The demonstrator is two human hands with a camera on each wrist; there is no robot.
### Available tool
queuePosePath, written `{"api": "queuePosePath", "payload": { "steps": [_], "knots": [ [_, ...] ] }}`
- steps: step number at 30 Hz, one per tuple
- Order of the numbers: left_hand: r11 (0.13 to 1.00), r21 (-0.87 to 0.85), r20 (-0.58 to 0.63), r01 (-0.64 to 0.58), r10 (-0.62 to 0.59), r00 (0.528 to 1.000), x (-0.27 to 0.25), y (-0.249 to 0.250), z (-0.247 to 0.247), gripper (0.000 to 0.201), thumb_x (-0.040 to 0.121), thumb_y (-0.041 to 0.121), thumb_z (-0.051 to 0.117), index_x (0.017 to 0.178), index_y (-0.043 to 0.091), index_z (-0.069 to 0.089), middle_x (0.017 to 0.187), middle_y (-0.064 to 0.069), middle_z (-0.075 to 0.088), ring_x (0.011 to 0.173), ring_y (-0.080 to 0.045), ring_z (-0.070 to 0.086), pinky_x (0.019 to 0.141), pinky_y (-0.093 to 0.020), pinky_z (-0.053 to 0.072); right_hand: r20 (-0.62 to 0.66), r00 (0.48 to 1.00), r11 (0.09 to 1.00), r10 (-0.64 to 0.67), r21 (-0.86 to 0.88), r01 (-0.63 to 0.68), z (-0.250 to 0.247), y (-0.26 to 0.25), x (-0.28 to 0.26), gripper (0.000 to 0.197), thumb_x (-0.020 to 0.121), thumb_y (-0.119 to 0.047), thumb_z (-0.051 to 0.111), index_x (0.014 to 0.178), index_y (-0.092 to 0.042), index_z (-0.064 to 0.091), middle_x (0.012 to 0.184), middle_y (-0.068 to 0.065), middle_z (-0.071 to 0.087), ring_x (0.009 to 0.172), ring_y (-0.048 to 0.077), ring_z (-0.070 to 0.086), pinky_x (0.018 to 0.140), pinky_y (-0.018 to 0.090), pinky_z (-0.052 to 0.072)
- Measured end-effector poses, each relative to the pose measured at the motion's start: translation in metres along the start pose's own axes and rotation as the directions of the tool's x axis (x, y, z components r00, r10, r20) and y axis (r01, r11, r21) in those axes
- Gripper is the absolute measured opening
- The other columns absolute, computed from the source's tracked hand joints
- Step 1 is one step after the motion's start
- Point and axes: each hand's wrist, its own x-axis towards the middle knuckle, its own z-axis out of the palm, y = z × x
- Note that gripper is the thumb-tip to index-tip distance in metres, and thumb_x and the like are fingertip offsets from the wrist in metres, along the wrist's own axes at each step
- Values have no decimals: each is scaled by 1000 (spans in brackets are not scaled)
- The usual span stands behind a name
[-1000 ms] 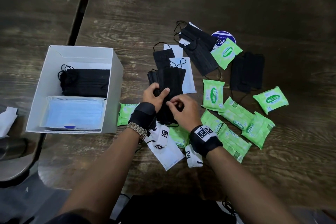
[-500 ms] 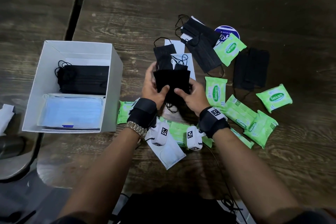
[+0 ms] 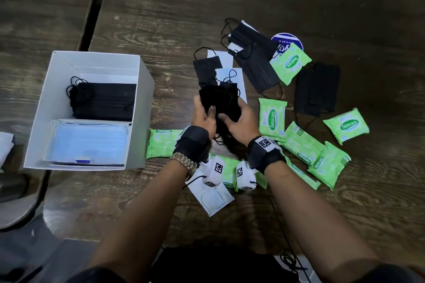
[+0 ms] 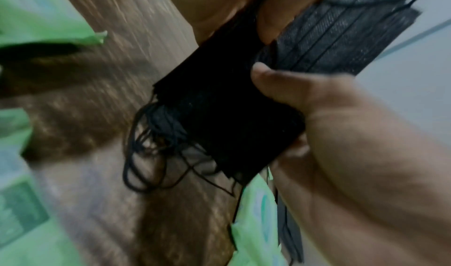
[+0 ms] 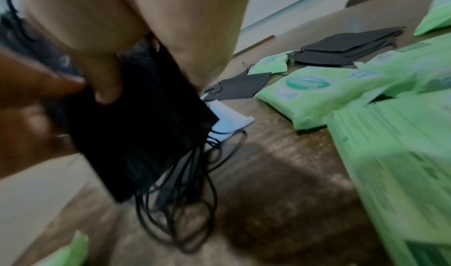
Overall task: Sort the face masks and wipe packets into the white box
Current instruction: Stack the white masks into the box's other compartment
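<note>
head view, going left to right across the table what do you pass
white box → left hand → stack of black masks held in both hands → right hand → upright green wipe packet → black masks lying flat → far-right green wipe packet

A stack of black masks [image 3: 218, 101] is held above the table, ear loops dangling. The white box [image 3: 145, 99] on the left holds black and blue masks. Green wipe packets [image 3: 272, 118] lie scattered right.
</note>
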Motion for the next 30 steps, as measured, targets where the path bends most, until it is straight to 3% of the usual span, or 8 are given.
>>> {"api": "queuePosePath", "payload": {
  "steps": [5,10,15,18,21,24,27,30],
  "knots": [
    [991,-117,11,-65,66,998,5,27,-40,36,83,-1,65,110,13,45,99,-1,61,84,6,62,80,-21,50,96,995,998,-27,55,21,-12,-23,6,43,69,-19,88,101,-5,64,97,16,71,87,16,65,84,43,54],
    [978,-2,5,-210,210,978,10,59,-99,36,78,-11,69,109,1,56,99,0,64,86,9,61,83,-12,47,323,946,999,-23,-39,38,-8,-58,11,32,73,-21,87,99,-11,72,94,2,76,86,8,70,82,29,56],
    [989,-12,-147,-146,142,979,10,58,-153,22,79,-6,69,92,10,61,79,3,64,71,-2,61,74,-22,51,422,907,999,4,-34,12,16,-75,12,18,78,-20,84,87,-16,69,84,-3,72,77,6,65,74,27,53],
    [992,23,-294,-125,126,948,16,52,-188,35,76,-4,72,83,23,51,77,6,56,67,0,55,75,-16,46,332,943,999,-17,46,2,45,-89,14,22,77,-13,84,82,-17,62,75,-8,63,67,1,58,62,16,47],
    [989,109,-381,-99,133,915,23,45,-229,43,69,6,73,81,29,39,75,7,45,69,-12,48,79,-25,45,178,981,993,-72,109,53,80,-115,20,34,76,-9,84,99,-12,60,92,-3,66,82,2,61,76,15,48],
    [959,276,-389,-66,174,904,38,42,-266,32,75,2,63,70,28,45,71,10,50,66,-7,52,79,-22,45,150,963,972,-225,-31,232,119,-148,26,41,80,-7,77,111,-8,51,103,-3,59,91,5,56,76,6,41],
    [897,433,-426,83,123,897,56,40,-297,25,79,0,54,68,22,62,73,3,63,69,-10,62,82,-23,51,248,909,907,-335,-178,383,162,-172,33,39,82,-2,64,113,-11,42,96,7,56,86,24,57,75,35,48],
    [789,578,-390,208,43,920,74,34,-318,16,71,7,52,63,21,56,78,-2,64,82,-28,65,85,-28,53,433,869,715,-240,-527,460,196,-184,47,48,81,-3,60,120,-16,36,82,10,54,73,35,60,58,39,46]
  ]
}}
